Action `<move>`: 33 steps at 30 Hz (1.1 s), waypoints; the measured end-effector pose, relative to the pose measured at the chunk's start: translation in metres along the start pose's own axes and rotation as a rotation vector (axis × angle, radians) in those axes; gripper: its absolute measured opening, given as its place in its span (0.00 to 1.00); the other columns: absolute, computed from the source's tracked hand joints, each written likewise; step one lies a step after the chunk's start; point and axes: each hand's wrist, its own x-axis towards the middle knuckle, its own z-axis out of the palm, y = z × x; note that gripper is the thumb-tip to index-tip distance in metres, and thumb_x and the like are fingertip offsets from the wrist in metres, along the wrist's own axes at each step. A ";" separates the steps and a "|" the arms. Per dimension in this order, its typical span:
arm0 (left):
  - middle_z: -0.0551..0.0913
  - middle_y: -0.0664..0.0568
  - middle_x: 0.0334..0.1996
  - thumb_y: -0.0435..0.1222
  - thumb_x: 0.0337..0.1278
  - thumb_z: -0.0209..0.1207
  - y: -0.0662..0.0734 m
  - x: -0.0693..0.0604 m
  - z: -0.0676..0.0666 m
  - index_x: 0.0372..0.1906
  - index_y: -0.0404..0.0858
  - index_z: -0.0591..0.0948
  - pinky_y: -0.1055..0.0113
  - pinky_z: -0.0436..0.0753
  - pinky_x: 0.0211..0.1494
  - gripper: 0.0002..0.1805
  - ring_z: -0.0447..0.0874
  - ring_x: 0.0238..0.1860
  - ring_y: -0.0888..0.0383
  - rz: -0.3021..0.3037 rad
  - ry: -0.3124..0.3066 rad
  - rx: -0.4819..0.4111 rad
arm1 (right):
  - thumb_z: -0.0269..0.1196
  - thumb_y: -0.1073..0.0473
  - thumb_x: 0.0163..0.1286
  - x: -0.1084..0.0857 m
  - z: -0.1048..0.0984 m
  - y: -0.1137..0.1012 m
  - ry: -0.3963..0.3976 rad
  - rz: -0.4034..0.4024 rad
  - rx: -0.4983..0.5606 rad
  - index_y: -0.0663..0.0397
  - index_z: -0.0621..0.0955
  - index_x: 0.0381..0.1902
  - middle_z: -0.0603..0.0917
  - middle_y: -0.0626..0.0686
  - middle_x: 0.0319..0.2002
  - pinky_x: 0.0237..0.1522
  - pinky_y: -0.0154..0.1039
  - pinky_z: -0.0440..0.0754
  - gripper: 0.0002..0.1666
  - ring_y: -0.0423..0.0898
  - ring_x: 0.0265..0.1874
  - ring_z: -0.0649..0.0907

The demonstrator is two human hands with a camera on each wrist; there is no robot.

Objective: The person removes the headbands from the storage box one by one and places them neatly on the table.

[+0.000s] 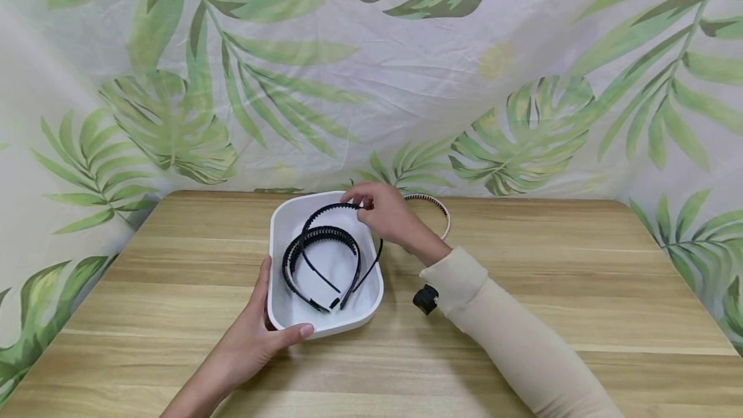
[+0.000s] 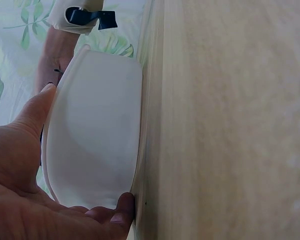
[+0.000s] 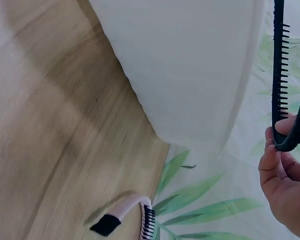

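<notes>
My left hand point(image 1: 252, 344) holds the front left corner of a white plastic bin point(image 1: 278, 231), its thumb over the rim. In the left wrist view, the fingers of that hand lie against the bin's outer wall point(image 2: 97, 125). Above the bin's back right side, my right hand point(image 1: 389, 211) pinches a thin black headband point(image 3: 278, 75) with comb teeth at its curved top. The legs of this headband hang over the bin. Inside lie more dark headbands point(image 1: 331, 232), overlapping, so their number is hard to tell.
Behind the right wrist lies a pale pinkish headband point(image 1: 445, 215) with dark teeth and a black end, on the wooden table point(image 1: 522, 340). A leaf-patterned cloth point(image 1: 406, 82) hangs along the table's back edge. A small black device point(image 1: 425, 300) sits by the right cuff.
</notes>
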 end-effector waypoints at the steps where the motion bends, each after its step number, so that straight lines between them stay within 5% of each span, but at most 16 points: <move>1: 0.41 0.38 0.86 0.42 0.53 0.78 0.000 0.000 0.000 0.85 0.49 0.26 0.91 0.61 0.60 0.76 0.62 0.78 0.42 0.002 0.000 -0.002 | 0.56 0.77 0.64 -0.001 -0.001 0.001 0.006 0.003 0.004 0.57 0.90 0.51 0.85 0.57 0.45 0.36 0.32 0.72 0.24 0.43 0.35 0.76; 10: 0.41 0.37 0.86 0.42 0.53 0.78 0.000 0.000 0.000 0.84 0.51 0.26 0.91 0.60 0.60 0.76 0.63 0.77 0.41 -0.002 -0.002 -0.004 | 0.57 0.77 0.62 -0.009 -0.017 0.009 0.032 0.038 -0.001 0.58 0.89 0.53 0.86 0.58 0.51 0.39 0.33 0.75 0.25 0.45 0.38 0.79; 33: 0.39 0.36 0.86 0.42 0.53 0.78 0.000 -0.001 0.000 0.84 0.51 0.25 0.92 0.59 0.60 0.77 0.62 0.78 0.41 -0.023 -0.004 0.013 | 0.56 0.77 0.65 -0.048 -0.058 0.032 0.140 0.073 -0.007 0.59 0.89 0.53 0.86 0.59 0.47 0.40 0.39 0.75 0.24 0.49 0.38 0.78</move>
